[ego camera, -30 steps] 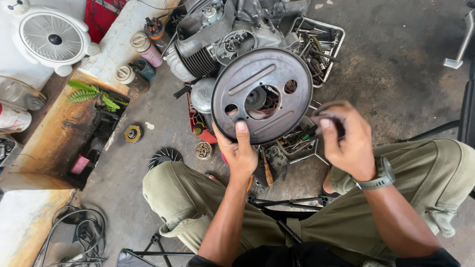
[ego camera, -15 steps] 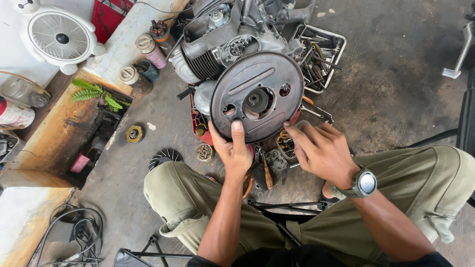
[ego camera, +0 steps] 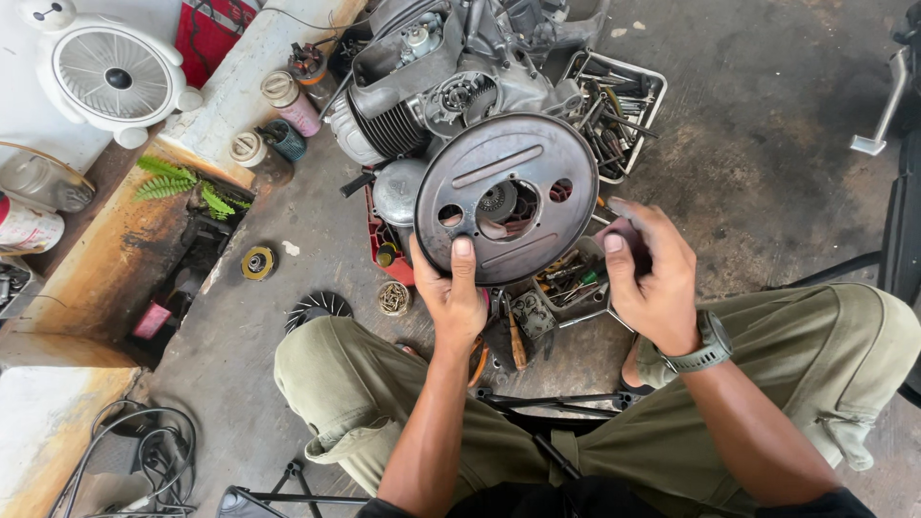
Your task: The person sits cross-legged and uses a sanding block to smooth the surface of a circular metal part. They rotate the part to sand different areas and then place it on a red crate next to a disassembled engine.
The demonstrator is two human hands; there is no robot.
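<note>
Since half a second earlier, the right hand (ego camera: 657, 278) had risen from the parts tray (ego camera: 576, 288) to the round metal cover plate (ego camera: 507, 200), its fingers curled loosely, grasping nothing visible. Below the plate, the left hand (ego camera: 456, 297) gripped its lower edge, thumb pressed on its face, before the engine (ego camera: 451, 77).
</note>
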